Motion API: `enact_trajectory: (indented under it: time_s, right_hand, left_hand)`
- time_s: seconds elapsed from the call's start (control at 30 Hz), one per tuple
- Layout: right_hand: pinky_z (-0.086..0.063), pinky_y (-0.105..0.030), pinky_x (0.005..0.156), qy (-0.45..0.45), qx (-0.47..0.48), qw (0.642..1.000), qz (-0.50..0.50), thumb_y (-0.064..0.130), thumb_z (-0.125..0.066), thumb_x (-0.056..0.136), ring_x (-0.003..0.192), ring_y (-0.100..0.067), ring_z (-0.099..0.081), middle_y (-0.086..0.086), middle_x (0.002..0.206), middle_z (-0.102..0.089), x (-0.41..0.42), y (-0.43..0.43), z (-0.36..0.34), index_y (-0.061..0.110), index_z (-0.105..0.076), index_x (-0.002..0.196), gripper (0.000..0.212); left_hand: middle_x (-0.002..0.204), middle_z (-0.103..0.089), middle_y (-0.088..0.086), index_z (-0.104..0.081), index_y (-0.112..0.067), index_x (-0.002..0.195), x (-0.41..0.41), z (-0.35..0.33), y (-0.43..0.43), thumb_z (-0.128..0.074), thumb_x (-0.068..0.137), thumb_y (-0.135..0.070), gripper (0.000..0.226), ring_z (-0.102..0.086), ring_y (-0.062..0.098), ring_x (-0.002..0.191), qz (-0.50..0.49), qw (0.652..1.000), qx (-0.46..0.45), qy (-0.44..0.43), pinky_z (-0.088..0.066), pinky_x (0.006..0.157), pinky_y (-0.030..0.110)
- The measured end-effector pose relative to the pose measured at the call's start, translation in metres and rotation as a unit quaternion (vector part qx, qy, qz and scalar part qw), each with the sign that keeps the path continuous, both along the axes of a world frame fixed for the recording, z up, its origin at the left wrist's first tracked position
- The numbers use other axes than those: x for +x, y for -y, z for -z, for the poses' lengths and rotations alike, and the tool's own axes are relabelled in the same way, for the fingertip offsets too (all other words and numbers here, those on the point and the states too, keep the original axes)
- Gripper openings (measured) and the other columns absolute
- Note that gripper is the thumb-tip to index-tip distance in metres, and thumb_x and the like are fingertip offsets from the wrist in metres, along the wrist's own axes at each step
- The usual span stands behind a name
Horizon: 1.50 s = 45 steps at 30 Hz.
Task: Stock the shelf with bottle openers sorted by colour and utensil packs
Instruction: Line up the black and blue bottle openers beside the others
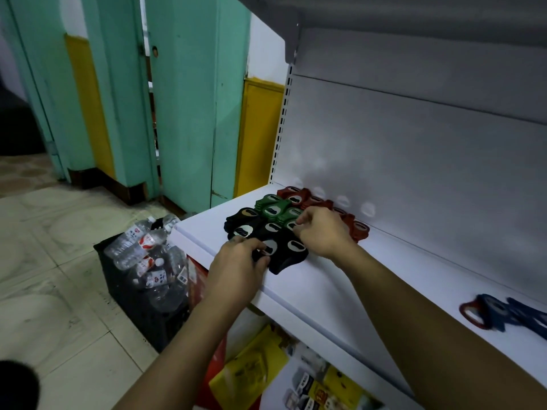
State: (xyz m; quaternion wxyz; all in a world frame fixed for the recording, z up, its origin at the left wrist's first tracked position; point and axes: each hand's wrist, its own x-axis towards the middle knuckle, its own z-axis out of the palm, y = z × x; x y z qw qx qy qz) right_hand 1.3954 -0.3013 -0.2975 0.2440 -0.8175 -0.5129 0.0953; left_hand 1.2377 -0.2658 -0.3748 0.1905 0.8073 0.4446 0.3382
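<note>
On the white shelf [370, 279] bottle openers lie in rows by colour: red ones [299, 195] at the back wall, green ones [270, 207] in the middle, black ones [245, 223] nearest the front edge. My left hand [236, 263] grips a black opener [288, 253] at the front of the group. My right hand [322, 232] pinches a green opener [291, 224] in the middle row, fingers curled. A loose pile of blue openers [512, 316] with one red opener [470, 316] lies further right on the shelf. No utensil packs are in view.
A black crate of plastic water bottles [148, 255] stands on the tiled floor left of the shelf. Yellow and printed packets [313, 380] fill the shelf below. An upper shelf [414, 22] overhangs the work area. Teal doors [177, 99] stand behind.
</note>
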Motion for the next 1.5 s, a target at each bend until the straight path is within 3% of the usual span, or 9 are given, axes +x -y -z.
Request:
enact_trajectory:
  time_s: [0.1, 0.27, 0.57, 0.7, 0.83, 1.17, 1.33, 1.5]
  right_hand:
    - [-0.049, -0.031, 0.078, 0.042, -0.016, 0.999, -0.025, 0.022, -0.063, 0.091, 0.091, -0.017, -0.056, 0.006, 0.092, -0.058, 0.006, 0.015, 0.009, 0.023, -0.063, 0.102, 0.011]
    - [-0.046, -0.031, 0.084, 0.07, -0.023, 0.996, -0.048, 0.032, -0.064, 0.09, 0.111, -0.021, -0.055, -0.001, 0.122, -0.059, 0.005, 0.028, 0.02, 0.022, -0.063, 0.121, 0.032]
    - [-0.044, -0.036, 0.1, 0.071, -0.016, 0.997, -0.03, 0.036, -0.06, 0.092, 0.12, -0.022, -0.052, -0.004, 0.134, -0.055, 0.016, 0.061, 0.021, 0.02, -0.054, 0.133, 0.044]
    - [-0.038, -0.036, 0.105, 0.127, 0.013, 0.992, -0.014, 0.036, -0.057, 0.093, 0.125, -0.023, -0.048, -0.002, 0.137, -0.052, 0.031, 0.082, 0.016, 0.022, -0.046, 0.138, 0.049]
    - [-0.035, -0.033, 0.105, 0.19, 0.051, 0.98, -0.007, 0.039, -0.059, 0.091, 0.121, -0.021, -0.049, 0.001, 0.132, -0.055, 0.045, 0.104, 0.014, 0.026, -0.048, 0.134, 0.046]
    - [-0.018, -0.04, 0.115, 0.199, -0.059, 0.972, 0.105, 0.046, -0.057, 0.091, 0.137, -0.023, -0.033, -0.002, 0.15, -0.039, 0.148, 0.205, 0.024, 0.026, -0.043, 0.142, 0.056]
    - [-0.016, -0.051, 0.115, 0.166, -0.137, 0.962, 0.168, 0.06, -0.056, 0.085, 0.132, -0.029, -0.035, -0.004, 0.142, -0.044, 0.209, 0.245, 0.033, 0.03, -0.047, 0.136, 0.059]
    - [0.0, -0.061, 0.114, 0.133, -0.138, 0.977, 0.097, 0.065, -0.053, 0.085, 0.14, -0.027, -0.029, 0.004, 0.15, -0.037, 0.237, 0.252, 0.042, 0.038, -0.037, 0.144, 0.066]
  left_hand:
    - [0.112, -0.057, 0.002, -0.07, -0.028, 0.112, 0.002, -0.001, -0.001, -0.063, 0.092, -0.028, 0.021, -0.056, 0.022, 0.1, -0.007, 1.0, 0.001, 0.002, -0.049, 0.081, 0.034]
    - [0.113, -0.055, 0.005, -0.071, -0.022, 0.114, 0.001, 0.001, -0.004, -0.063, 0.092, -0.014, 0.024, -0.055, 0.022, 0.099, 0.011, 1.0, -0.009, 0.002, -0.045, 0.08, 0.029]
    - [0.115, -0.055, 0.013, -0.067, -0.012, 0.117, 0.005, -0.01, 0.01, -0.058, 0.089, 0.001, 0.033, -0.05, 0.032, 0.11, -0.022, 0.999, 0.013, -0.02, -0.048, 0.086, 0.041]
    - [0.122, -0.052, 0.01, -0.06, -0.016, 0.125, 0.024, -0.028, 0.037, -0.057, 0.092, -0.015, 0.034, -0.043, 0.029, 0.113, -0.04, 0.991, 0.098, -0.084, -0.041, 0.089, 0.039]
    - [0.126, -0.054, 0.002, -0.055, -0.021, 0.129, 0.057, -0.047, 0.07, -0.051, 0.095, -0.038, 0.037, -0.043, 0.023, 0.119, 0.02, 0.981, 0.161, -0.109, -0.035, 0.097, 0.036]
    - [0.138, -0.051, -0.002, -0.05, -0.024, 0.136, 0.15, -0.042, 0.138, -0.049, 0.096, -0.041, 0.043, -0.038, 0.019, 0.13, 0.179, 0.971, 0.078, -0.14, -0.029, 0.104, 0.033]
    - [0.144, -0.044, 0.001, -0.041, -0.024, 0.143, 0.21, -0.031, 0.178, -0.05, 0.096, -0.043, 0.052, -0.035, 0.021, 0.133, 0.244, 0.955, 0.041, -0.161, -0.03, 0.107, 0.036]
    - [0.146, -0.044, -0.001, -0.035, -0.025, 0.146, 0.257, -0.013, 0.186, -0.048, 0.095, -0.053, 0.06, -0.039, 0.022, 0.131, 0.244, 0.955, 0.017, -0.166, -0.032, 0.104, 0.036]
